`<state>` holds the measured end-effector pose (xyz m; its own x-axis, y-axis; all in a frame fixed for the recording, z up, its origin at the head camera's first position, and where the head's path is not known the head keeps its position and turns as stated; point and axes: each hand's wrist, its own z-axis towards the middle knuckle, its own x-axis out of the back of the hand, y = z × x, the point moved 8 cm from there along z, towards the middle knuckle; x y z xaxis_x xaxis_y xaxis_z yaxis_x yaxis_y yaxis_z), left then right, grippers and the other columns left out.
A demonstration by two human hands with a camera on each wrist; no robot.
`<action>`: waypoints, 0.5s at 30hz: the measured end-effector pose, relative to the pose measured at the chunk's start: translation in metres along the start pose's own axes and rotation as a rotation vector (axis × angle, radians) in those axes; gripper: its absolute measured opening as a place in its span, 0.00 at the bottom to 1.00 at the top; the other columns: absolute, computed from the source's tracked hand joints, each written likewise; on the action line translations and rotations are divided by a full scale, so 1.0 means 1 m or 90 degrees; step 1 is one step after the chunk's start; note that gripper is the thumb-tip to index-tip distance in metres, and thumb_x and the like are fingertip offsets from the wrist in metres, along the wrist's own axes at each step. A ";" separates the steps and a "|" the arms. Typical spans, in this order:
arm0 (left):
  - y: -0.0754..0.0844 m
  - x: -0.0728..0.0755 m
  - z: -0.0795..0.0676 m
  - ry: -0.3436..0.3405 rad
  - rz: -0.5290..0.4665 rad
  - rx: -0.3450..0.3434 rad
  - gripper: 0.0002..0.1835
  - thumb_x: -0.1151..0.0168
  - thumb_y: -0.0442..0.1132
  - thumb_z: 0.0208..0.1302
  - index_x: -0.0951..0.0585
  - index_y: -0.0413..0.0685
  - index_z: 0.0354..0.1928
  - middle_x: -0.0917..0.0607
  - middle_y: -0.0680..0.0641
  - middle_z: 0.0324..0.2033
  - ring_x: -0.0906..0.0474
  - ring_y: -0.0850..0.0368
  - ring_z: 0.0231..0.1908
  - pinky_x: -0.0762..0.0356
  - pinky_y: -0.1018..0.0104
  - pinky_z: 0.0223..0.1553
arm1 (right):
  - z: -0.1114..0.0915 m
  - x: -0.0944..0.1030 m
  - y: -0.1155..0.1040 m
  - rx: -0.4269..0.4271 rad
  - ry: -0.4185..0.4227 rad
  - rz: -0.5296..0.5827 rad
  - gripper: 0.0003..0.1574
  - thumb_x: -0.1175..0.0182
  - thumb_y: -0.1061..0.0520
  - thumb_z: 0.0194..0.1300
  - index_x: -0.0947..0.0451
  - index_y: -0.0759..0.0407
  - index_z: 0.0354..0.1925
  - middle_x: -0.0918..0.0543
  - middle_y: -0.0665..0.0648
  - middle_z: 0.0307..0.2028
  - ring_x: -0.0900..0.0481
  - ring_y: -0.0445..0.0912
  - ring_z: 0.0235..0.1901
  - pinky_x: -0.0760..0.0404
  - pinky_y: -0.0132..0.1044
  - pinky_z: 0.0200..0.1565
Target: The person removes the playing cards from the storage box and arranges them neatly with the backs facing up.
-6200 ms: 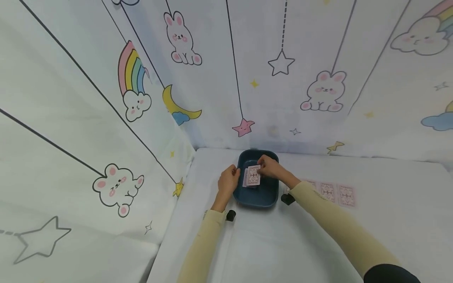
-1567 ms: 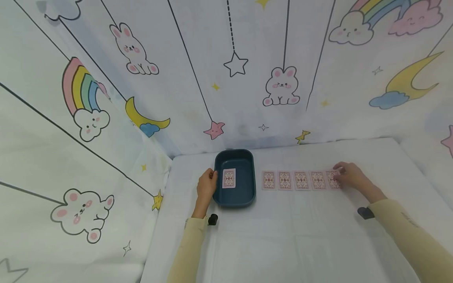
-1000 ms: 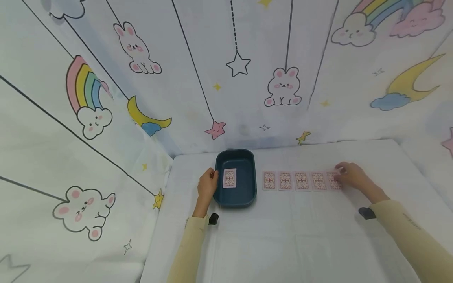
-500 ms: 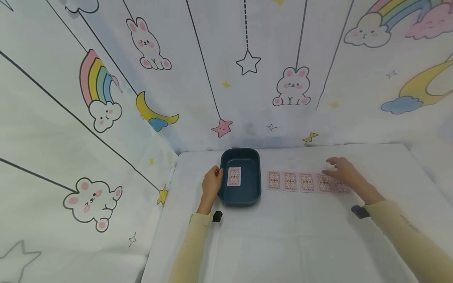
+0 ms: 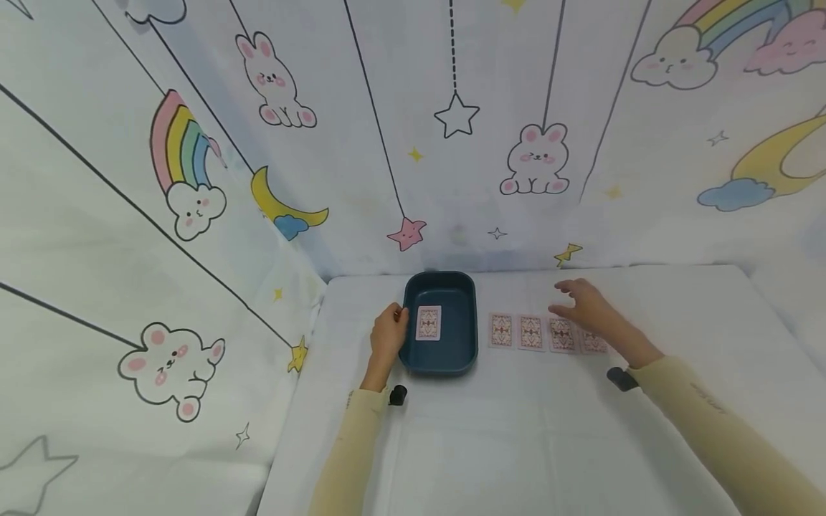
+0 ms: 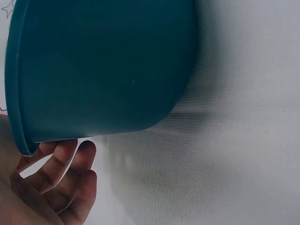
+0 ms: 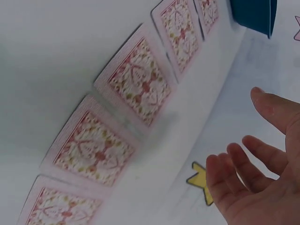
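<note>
A dark teal plastic tray (image 5: 452,360) stands on the table, with a red-patterned playing card (image 5: 429,323) face down in its left half. My left hand (image 5: 389,331) grips the tray's left rim; in the left wrist view its curled fingers (image 6: 65,159) lie against the outer wall. To the right of the tray runs a row of several face-down playing cards (image 5: 501,330). Over the row's right part hovers my right hand (image 5: 596,312), fingers spread and holding nothing. It covers part of the row in the head view. The right wrist view shows the cards (image 7: 138,82) spaced slightly apart.
A white cloth covers the table (image 5: 490,459). Behind it and along the left hang white curtains (image 5: 361,143) printed with rabbits, stars and rainbows. A black wrist device (image 5: 398,395) shows at the left cuff, another black device (image 5: 622,379) at the right cuff.
Earlier the right hand was over the tray with a card, then at the rightmost card of the row. It has let go and moved left above the row. The left hand stays on the rim.
</note>
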<state>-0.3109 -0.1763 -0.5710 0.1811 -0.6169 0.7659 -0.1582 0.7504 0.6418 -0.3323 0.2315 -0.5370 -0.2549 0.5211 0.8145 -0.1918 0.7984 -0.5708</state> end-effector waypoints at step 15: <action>-0.001 -0.001 0.001 -0.003 0.002 0.008 0.13 0.46 0.49 0.76 0.22 0.48 0.37 0.18 0.47 0.29 0.27 0.55 0.25 0.35 0.64 0.25 | 0.026 -0.032 -0.046 0.030 -0.011 0.000 0.37 0.37 0.51 0.70 0.34 0.69 0.68 0.31 0.74 0.63 0.31 0.67 0.63 0.30 0.61 0.63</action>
<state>-0.3116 -0.1766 -0.5728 0.1762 -0.6159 0.7678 -0.1702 0.7492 0.6401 -0.3404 0.1703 -0.5392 -0.2717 0.5149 0.8131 -0.2368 0.7831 -0.5751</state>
